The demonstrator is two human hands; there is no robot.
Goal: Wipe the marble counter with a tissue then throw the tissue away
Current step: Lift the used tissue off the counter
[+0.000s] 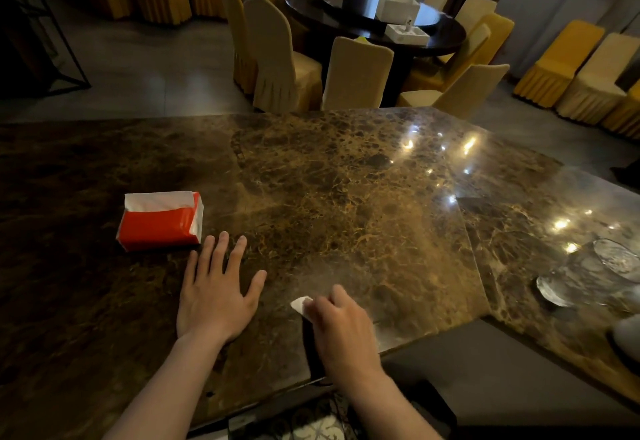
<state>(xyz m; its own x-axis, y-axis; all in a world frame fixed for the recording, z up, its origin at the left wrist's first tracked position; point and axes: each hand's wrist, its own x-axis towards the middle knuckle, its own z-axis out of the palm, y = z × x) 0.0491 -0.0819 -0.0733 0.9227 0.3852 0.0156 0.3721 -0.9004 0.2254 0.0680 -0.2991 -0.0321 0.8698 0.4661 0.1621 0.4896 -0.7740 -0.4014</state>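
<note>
The brown marble counter [346, 190] fills the middle of the head view. My right hand [341, 328] presses a small white tissue [299, 304] onto the counter near its front edge; only a corner of the tissue shows past my fingers. My left hand [216, 290] lies flat on the marble with fingers spread, holding nothing. A red and white tissue pack [161, 219] rests on the counter just beyond my left fingertips.
Glass dishes [588, 273] sit on the counter's right section. A lower grey surface [485, 370] lies in the corner at front right. Beyond the counter stand covered chairs [356, 72] around a dark round table [374, 20] with white boxes.
</note>
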